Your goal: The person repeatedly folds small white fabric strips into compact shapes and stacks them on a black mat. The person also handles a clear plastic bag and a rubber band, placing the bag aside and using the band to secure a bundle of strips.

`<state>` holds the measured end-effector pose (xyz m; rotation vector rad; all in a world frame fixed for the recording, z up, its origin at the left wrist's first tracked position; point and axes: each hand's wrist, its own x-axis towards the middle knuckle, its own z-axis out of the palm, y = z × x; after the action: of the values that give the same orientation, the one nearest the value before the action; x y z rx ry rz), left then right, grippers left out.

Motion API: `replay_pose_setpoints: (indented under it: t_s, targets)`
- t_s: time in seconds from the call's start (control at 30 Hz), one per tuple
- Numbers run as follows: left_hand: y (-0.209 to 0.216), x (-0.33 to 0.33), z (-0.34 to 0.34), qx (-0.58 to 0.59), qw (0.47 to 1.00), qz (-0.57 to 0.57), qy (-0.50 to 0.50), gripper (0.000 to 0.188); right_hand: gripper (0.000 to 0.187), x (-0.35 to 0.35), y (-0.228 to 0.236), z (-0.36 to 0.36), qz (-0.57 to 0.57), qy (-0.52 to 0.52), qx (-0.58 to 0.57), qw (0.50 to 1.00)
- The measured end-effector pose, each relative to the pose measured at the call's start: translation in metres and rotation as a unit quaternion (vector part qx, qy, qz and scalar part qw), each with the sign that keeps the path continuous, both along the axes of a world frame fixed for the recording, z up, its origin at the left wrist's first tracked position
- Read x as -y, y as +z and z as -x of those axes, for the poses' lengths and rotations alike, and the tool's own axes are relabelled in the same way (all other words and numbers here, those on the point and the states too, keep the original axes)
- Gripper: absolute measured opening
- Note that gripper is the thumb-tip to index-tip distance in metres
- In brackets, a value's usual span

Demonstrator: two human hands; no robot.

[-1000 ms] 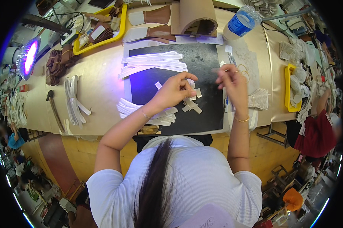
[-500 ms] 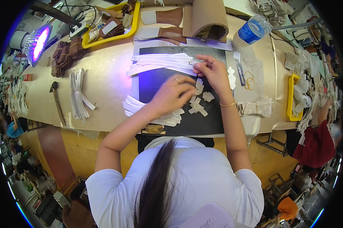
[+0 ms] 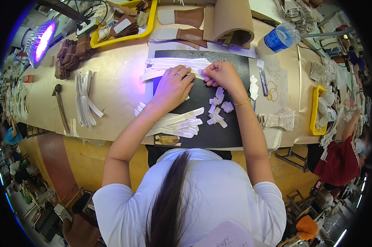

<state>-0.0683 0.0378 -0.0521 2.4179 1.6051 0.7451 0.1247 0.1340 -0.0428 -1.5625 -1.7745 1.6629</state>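
Note:
A bundle of flat white strips (image 3: 161, 67) lies across the upper part of the black mat (image 3: 231, 133). My left hand (image 3: 174, 85) rests on these strips, its fingers laid over them. At their right end, my right hand (image 3: 222, 76) pinches a strip end between thumb and fingers; the exact grip is partly hidden by the fingers. Below my right hand lie several small whitish rectangular pieces (image 3: 217, 118). A second fanned pile of white strips (image 3: 181, 124) is near the mat's front edge, below my left wrist.
Left are a tied strip bundle (image 3: 83, 99), a hammer (image 3: 60, 108) and a lit lamp (image 3: 41, 43). Behind stand a yellow tray (image 3: 153, 20), brown pieces (image 3: 189, 17) and a cardboard roll (image 3: 235, 20). Right are a plastic bottle (image 3: 276, 39), a cutter knife (image 3: 263, 81) and rubber bands (image 3: 272, 91).
My left hand has moved up and left from the small pieces onto the strips. My right hand has turned downward and pinches at the strips' right end. The view has shifted slightly.

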Motion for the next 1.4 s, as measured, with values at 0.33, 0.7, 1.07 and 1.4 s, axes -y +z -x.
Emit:
replay_pose_setpoints:
  t_s: [0.33, 0.7, 1.07, 1.4]
  targets:
    - [0.004, -0.001, -0.002, -0.015, 1.0, 0.01, 0.002, 0.031, 0.02, -0.009, 0.003, 0.003, 0.017, 0.029, 0.027, 0.999]
    - [-0.004, -0.004, -0.01, -0.076, 0.997, 0.002, 0.016, 0.04, 0.024, -0.008, 0.005, 0.007, -0.013, 0.036, 0.06, 0.997]
    - [0.001, -0.008, -0.009, -0.112, 0.994, 0.0, 0.017, 0.034, 0.039, -0.011, 0.021, -0.014, -0.103, 0.1, 0.284, 0.948]
    - [-0.001, -0.046, 0.004, 0.005, 0.997, 0.077, 0.009, 0.018, 0.014, 0.035, 0.023, -0.073, -0.189, 0.088, 0.078, 0.975]
